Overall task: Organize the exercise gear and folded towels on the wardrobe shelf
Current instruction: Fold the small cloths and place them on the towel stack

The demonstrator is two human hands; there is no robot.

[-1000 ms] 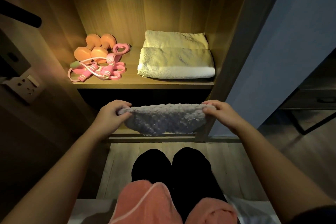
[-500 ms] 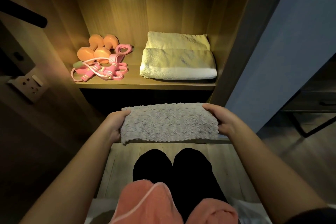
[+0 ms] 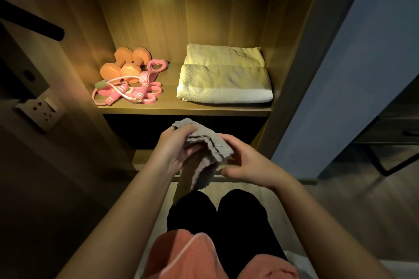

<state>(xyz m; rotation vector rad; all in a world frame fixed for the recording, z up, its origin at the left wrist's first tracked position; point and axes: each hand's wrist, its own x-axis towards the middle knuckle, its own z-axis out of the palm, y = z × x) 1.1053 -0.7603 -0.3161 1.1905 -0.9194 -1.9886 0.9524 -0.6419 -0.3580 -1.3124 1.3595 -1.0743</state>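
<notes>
Now the small grey textured towel (image 3: 213, 149), previously stretched flat, is folded over; left hand (image 3: 174, 152) and right hand (image 3: 247, 165) both grip it. Shelving judged near.

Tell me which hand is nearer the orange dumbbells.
Left. The left hand grips the grey towel below and slightly right of the dumbbells; the right hand holds the same towel farther right.
</notes>
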